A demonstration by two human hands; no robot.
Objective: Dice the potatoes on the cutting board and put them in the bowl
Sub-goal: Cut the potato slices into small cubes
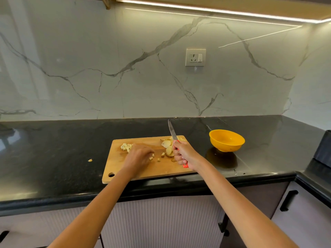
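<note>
Partly hidden potato slices [167,144], right hand [184,153] gripping knife [173,131], left hand [138,157] loosely curled

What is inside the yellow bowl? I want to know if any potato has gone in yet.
The yellow bowl looks empty: only bare yellow inner wall shows. Its near rim hides part of the bottom. The diced potato is on the cutting board.

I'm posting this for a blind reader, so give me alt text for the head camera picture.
A person's right hand grips a red-handled knife, blade raised, over potato slices on a wooden cutting board, while the left hand rests among diced potato. A yellow bowl sits to the right on the black counter.
</note>
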